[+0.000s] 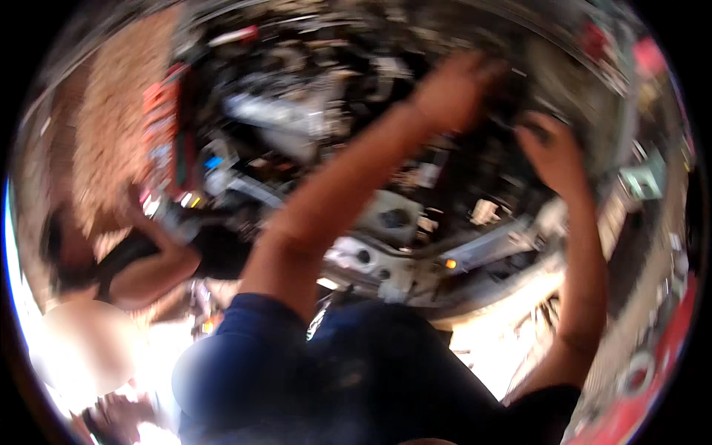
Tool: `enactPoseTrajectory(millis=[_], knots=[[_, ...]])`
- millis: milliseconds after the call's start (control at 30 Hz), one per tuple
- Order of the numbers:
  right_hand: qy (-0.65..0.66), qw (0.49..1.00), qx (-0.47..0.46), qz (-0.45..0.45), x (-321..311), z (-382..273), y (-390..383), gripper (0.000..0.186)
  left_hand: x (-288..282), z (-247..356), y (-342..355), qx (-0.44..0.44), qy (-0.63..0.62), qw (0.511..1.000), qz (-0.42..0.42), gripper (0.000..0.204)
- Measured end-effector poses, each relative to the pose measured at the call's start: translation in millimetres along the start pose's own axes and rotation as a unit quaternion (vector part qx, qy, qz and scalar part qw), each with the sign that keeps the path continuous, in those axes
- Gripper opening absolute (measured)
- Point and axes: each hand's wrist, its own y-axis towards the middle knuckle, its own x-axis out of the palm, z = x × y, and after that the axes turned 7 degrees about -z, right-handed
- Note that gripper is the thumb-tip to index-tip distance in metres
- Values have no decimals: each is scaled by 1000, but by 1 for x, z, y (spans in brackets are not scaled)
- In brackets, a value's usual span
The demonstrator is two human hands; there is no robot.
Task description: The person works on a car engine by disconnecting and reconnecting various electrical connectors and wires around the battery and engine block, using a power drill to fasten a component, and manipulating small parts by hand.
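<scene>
Both arms reach over a car's engine bay (pixel 297 119), crowded with dark and metallic parts. My left hand (pixel 460 89) is at the far right side of the bay, above dark parts; motion smears its fingers, so whether it holds anything is unclear. Lower and to the right, my right hand (pixel 556 156) has its thumb and fingers bent around a small dark shape, too blurred to name or to show a grip. A silvery engine part (pixel 274 115) lies left of my left forearm. Below the hands are a pale metal panel (pixel 393 215) and a metal bar.
Another person's arm (pixel 159 256) reaches in from the left beside the bay. An orange-and-grey slatted object (pixel 165 133) stands at the left. A pale green bracket-like piece (pixel 644 178) is at the right, with a red surface (pixel 667 348) below it.
</scene>
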Motion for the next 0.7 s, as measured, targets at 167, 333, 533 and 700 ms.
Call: enactPoseTrajectory(millis=[167, 333, 533, 700], knots=[[186, 961, 202, -22, 0, 40, 8, 57, -77, 119, -180, -104, -151, 972, 145, 71], [176, 970, 168, 11, 12, 67, 7, 70, -145, 158, -327, -215, 20, 916, 339, 77], [118, 984, 125, 44, 18, 111, 7, 69, -199, 101, -395, -496, 53, 726, 474, 110], [-61, 998, 12, 14, 11, 107, 0, 52, -191, 13, -385, -479, 50, 722, 497, 62]])
